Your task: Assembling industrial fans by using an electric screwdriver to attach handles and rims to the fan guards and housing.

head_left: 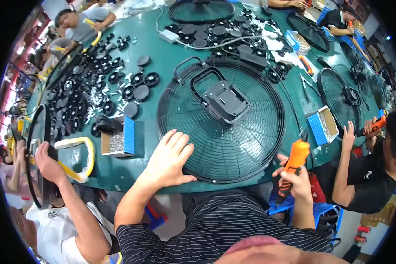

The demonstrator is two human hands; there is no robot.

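A round black fan grille [233, 154] lies flat on the green table in front of me. On its middle sits a black square housing [226, 102], with a black bracket handle [202, 81] reaching toward the far left. My left hand [174, 155] rests on the grille's near left rim, fingers stretched out and thumb apart. In my right hand [297, 176] is an orange and black electric screwdriver [296, 159], held upright just off the grille's near right edge. A dark cord runs from the tool's tip area up along the grille's right side.
Left of the grille stands a blue box of screws [123, 143]; another screw box [323, 125] is at the right. Black knobs and loose screws [94, 94] cover the table's left. Pliers [305, 88] lie at the right. Co-workers [369, 171] sit close on both sides.
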